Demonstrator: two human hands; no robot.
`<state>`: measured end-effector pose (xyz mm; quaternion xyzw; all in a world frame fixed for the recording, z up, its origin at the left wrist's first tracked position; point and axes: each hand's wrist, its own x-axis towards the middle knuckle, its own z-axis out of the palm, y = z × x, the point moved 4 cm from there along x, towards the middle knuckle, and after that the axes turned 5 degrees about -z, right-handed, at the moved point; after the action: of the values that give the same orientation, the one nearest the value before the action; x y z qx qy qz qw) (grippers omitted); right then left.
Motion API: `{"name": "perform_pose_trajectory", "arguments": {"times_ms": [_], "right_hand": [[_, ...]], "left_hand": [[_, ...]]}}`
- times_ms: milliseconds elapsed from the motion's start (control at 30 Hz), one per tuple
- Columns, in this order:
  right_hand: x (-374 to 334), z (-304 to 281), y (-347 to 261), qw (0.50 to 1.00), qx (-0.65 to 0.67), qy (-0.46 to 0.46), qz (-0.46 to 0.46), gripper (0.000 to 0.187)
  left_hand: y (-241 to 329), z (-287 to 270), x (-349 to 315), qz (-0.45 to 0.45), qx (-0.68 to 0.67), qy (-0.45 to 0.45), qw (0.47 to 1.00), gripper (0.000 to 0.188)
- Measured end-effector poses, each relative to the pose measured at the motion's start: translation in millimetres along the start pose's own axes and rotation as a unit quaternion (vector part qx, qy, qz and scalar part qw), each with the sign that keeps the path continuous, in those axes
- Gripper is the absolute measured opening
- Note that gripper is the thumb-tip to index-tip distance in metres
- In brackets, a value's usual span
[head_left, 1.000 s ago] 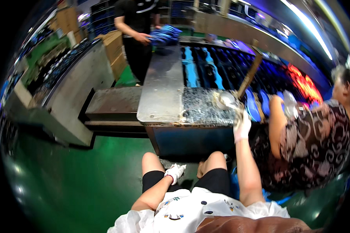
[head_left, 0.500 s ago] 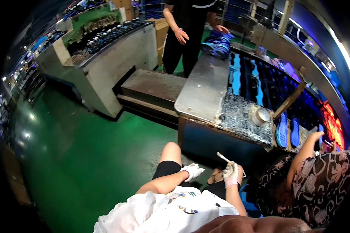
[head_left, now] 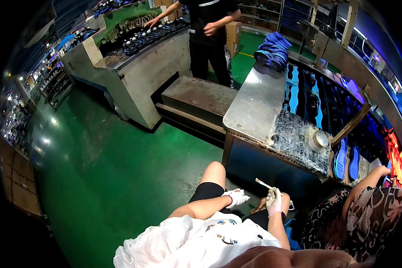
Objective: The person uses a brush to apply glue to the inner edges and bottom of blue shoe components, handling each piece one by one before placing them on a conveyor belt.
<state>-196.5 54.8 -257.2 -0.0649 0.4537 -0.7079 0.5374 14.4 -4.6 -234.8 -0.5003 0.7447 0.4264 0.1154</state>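
Observation:
My left hand (head_left: 236, 198), in a white glove, rests by my thigh. It holds nothing, and its fingers are loosely stretched out. Over my other knee, my right hand (head_left: 274, 202), also gloved, is closed around a thin pale brush (head_left: 264, 183). The brush points up and away to the left. Ahead, on the plastic-wrapped corner of the workbench (head_left: 250, 114), stands a small round pot (head_left: 318, 140). To the right of the pot lie two blue shoe soles (head_left: 340, 160).
At right, a co-worker in a patterned top (head_left: 366, 219) reaches toward the belt. A stack of blue shoe parts (head_left: 273, 51) sits at the bench's far end. Another person in black (head_left: 210, 40) stands beyond a metal step (head_left: 198, 96), reaching over a conveyor of shoes (head_left: 149, 36).
The view has shifted, moving the scene rightward. The person in black has let go of the blue stack and turned to the left conveyor. My hands keep their pose.

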Motion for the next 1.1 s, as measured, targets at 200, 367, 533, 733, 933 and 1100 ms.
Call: {"name": "perform_pose_trajectory", "arguments": {"times_ms": [200, 367, 533, 733, 933, 1100], "right_hand": [[3.2, 2.4, 4.2, 1.0, -0.004, 0.0, 0.017, 0.022], [-0.3, 5.2, 2.9, 0.999, -0.021, -0.018, 0.017, 0.023], [1.1, 4.8, 3.5, 0.999, -0.036, -0.01, 0.022, 0.023], [0.4, 5.3, 4.7, 0.999, -0.047, -0.001, 0.026, 0.023], [-5.2, 5.6, 5.3, 0.999, -0.014, -0.032, 0.014, 0.024], [2.6, -5.3, 8.1, 0.999, -0.003, -0.041, 0.016, 0.025]], "left_hand": [[-8.6, 5.7, 5.3, 0.003, 0.006, 0.003, 1.0, 0.053], [5.0, -1.1, -1.5, 0.03, 0.052, 0.017, 0.998, 0.055], [9.5, -6.1, -7.3, 0.007, 0.027, -0.006, 1.0, 0.054], [12.8, -11.6, -19.2, -0.001, 0.016, 0.014, 1.0, 0.055], [20.9, -8.5, -13.9, 0.043, 0.0, -0.033, 0.999, 0.053], [42.1, -23.6, -26.1, 0.055, 0.041, -0.082, 0.994, 0.047]]}}
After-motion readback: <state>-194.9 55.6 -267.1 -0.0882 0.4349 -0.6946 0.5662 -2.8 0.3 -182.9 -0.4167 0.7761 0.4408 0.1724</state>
